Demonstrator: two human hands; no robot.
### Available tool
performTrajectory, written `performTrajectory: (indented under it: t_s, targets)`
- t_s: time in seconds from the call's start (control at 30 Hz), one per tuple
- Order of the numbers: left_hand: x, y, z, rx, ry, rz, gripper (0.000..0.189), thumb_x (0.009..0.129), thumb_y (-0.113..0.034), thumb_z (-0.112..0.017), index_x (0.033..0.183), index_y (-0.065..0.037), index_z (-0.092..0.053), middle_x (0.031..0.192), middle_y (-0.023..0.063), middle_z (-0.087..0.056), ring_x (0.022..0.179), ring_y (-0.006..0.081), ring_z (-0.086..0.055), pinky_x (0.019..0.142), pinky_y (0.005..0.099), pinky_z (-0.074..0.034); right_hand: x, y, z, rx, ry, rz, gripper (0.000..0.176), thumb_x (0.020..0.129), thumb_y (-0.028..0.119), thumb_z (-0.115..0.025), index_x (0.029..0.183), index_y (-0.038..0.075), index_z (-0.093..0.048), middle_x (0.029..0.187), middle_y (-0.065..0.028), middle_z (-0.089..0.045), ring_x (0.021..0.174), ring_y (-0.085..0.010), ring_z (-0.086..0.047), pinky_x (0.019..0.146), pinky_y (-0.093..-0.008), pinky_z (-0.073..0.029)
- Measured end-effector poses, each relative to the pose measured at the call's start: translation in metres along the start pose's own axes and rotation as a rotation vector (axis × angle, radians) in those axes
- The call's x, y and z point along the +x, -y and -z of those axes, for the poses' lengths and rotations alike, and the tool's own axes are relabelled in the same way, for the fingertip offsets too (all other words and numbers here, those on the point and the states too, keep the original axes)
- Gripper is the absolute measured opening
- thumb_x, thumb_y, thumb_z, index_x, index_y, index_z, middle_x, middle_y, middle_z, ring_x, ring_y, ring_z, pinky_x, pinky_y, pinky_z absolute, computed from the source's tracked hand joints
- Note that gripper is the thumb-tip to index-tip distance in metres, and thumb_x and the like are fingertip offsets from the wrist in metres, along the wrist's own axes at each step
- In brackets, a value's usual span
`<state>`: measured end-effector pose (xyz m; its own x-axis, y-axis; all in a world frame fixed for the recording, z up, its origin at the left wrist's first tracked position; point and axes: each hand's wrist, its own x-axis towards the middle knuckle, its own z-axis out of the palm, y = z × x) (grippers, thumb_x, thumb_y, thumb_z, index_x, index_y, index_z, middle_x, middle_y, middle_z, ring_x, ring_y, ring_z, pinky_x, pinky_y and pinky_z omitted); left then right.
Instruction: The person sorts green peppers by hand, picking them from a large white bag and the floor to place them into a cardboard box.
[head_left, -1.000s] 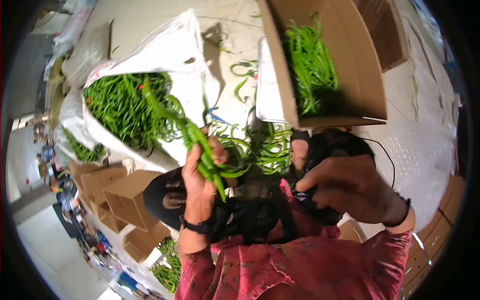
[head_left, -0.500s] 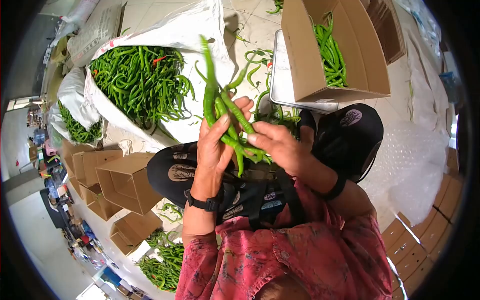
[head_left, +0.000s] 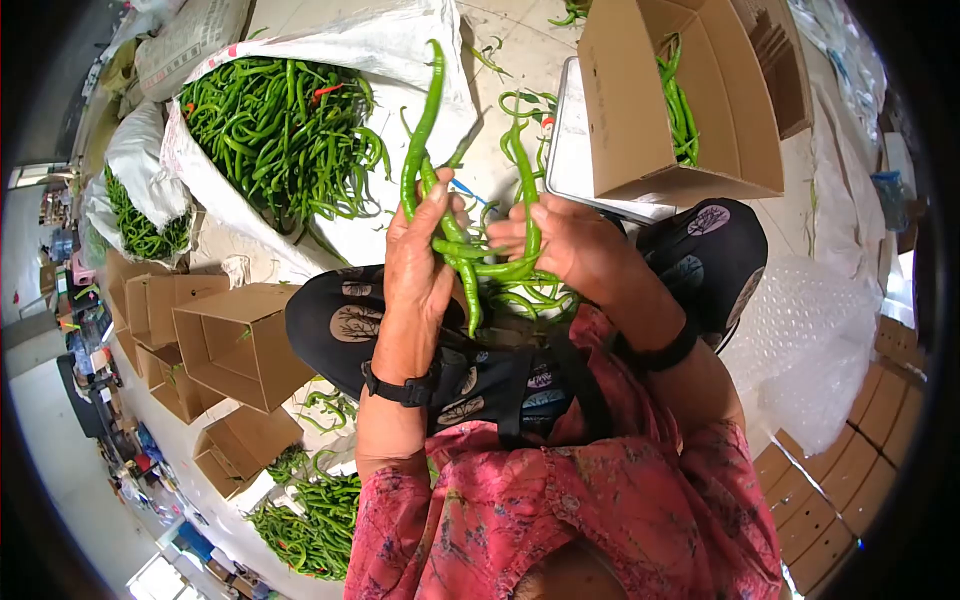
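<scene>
My left hand [head_left: 412, 260] is closed around several long green chili peppers [head_left: 428, 110], the longest pointing up past the thumb. Beside it, my right hand [head_left: 575, 245] pinches a curved green chili pepper [head_left: 527, 185] between thumb and fingers. That pepper's lower end bends toward the ones in my left hand. More green peppers [head_left: 535, 298] lie below my hands, near my lap. Ahead and left, an open white sack [head_left: 420, 45] spills a big heap of green peppers [head_left: 280, 140] with a few red ones.
A cardboard box [head_left: 640, 110] with green peppers inside rests on a metal-edged tray [head_left: 566, 120]. Cardboard boxes [head_left: 235, 345] stand at the left, near another pepper pile [head_left: 320, 520]. Bubble wrap [head_left: 800, 330] lies at the right. Loose peppers are scattered on the tiled floor.
My right hand has moved slightly right, away from my left, and now has an upright curved pepper in its fingers. My left hand keeps its peppers. The view has shifted slightly.
</scene>
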<state>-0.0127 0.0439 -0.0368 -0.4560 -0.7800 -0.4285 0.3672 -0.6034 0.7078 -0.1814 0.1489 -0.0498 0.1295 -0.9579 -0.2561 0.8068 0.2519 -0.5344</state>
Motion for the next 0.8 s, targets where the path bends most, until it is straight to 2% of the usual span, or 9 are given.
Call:
performTrajectory:
  t_s: [0.03,0.13,0.3,0.37,0.43,0.53,0.67,0.7,0.8]
  targets:
    - [-0.003,-0.005,-0.003,-0.010,-0.011,0.022,0.035,0.097,-0.023,-0.060,0.124,-0.002,-0.055,0.085,0.0024,-0.057,0.070,0.0085,-0.053,0.057,0.0200,-0.043,-0.003,0.007,0.001,-0.066,-0.094,-0.020,0.042,0.097,0.034,-0.056,0.118,-0.002,-0.052,0.121,-0.0215,-0.058,0.112,-0.0282,-0.058,0.097,-0.0387,-0.045]
    - [-0.002,-0.008,0.003,-0.078,0.065,0.038,0.037,0.097,-0.028,-0.059,0.123,-0.001,-0.055,0.084,0.0023,-0.057,0.069,0.0081,-0.053,0.056,0.0203,-0.043,-0.006,0.013,0.010,-0.083,-0.109,-0.026,0.043,0.096,0.036,-0.057,0.118,-0.001,-0.052,0.118,-0.0204,-0.060,0.110,-0.0265,-0.058,0.096,-0.0366,-0.046]
    - [-0.003,-0.003,-0.010,0.033,0.000,0.031,0.040,0.096,-0.024,-0.058,0.127,0.001,-0.054,0.090,0.0038,-0.060,0.081,0.0129,-0.058,0.061,0.0229,-0.047,-0.004,0.014,-0.001,-0.071,-0.138,-0.023,0.042,0.096,0.036,-0.058,0.114,-0.001,-0.055,0.107,-0.0143,-0.063,0.095,-0.0183,-0.060,0.086,-0.0311,-0.047]
    - [-0.004,0.000,-0.012,0.097,0.018,0.016,0.037,0.093,-0.018,-0.063,0.124,0.001,-0.057,0.091,0.0025,-0.061,0.081,0.0116,-0.058,0.068,0.0234,-0.048,0.000,0.014,-0.003,-0.446,-0.212,0.004,0.034,0.093,0.031,-0.064,0.106,0.000,-0.060,0.094,-0.0068,-0.064,0.082,-0.0114,-0.057,0.076,-0.0259,-0.046]
    - [-0.007,0.005,-0.016,0.100,0.032,0.028,0.034,0.090,-0.010,-0.067,0.122,0.001,-0.060,0.091,0.0005,-0.061,0.080,0.0108,-0.057,0.074,0.0238,-0.048,0.000,0.016,-0.022,-0.491,-0.220,0.022,0.029,0.091,0.027,-0.067,0.102,0.001,-0.061,0.090,-0.0039,-0.063,0.079,-0.0091,-0.056,0.073,-0.0244,-0.045]
    - [-0.008,0.013,-0.020,0.108,0.073,0.058,0.034,0.093,-0.012,-0.065,0.124,0.001,-0.059,0.114,0.0070,-0.063,0.097,0.0135,-0.061,0.084,0.0279,-0.052,0.007,0.004,-0.026,-0.513,-0.188,0.069,0.021,0.087,0.016,-0.072,0.098,0.002,-0.061,0.087,0.0004,-0.060,0.080,-0.0063,-0.054,0.070,-0.0237,-0.044]
    - [-0.004,0.016,-0.014,0.078,0.029,0.018,0.034,0.095,-0.019,-0.063,0.122,0.000,-0.059,0.106,0.0043,-0.065,0.087,0.0111,-0.060,0.075,0.0262,-0.051,0.009,0.004,-0.022,-0.409,-0.147,0.079,0.019,0.089,0.017,-0.068,0.100,0.002,-0.062,0.087,0.0004,-0.060,0.078,-0.0055,-0.053,0.070,-0.0221,-0.042]
    - [-0.005,0.013,-0.013,0.110,0.051,0.011,0.034,0.096,-0.021,-0.061,0.123,0.000,-0.059,0.098,0.0024,-0.064,0.075,0.0078,-0.056,0.063,0.0214,-0.047,0.009,0.009,-0.021,-0.389,-0.139,0.044,0.020,0.090,0.017,-0.067,0.102,0.002,-0.062,0.087,0.0003,-0.061,0.077,-0.0054,-0.052,0.068,-0.0215,-0.041]
    - [-0.002,0.004,-0.007,0.093,0.107,0.001,0.039,0.096,-0.022,-0.061,0.127,0.001,-0.055,0.094,0.0047,-0.060,0.076,0.0091,-0.054,0.060,0.0204,-0.049,0.013,0.009,-0.010,-0.329,-0.143,0.028,0.023,0.091,0.017,-0.064,0.109,0.003,-0.063,0.090,0.0004,-0.062,0.075,-0.0055,-0.051,0.065,-0.0206,-0.036]
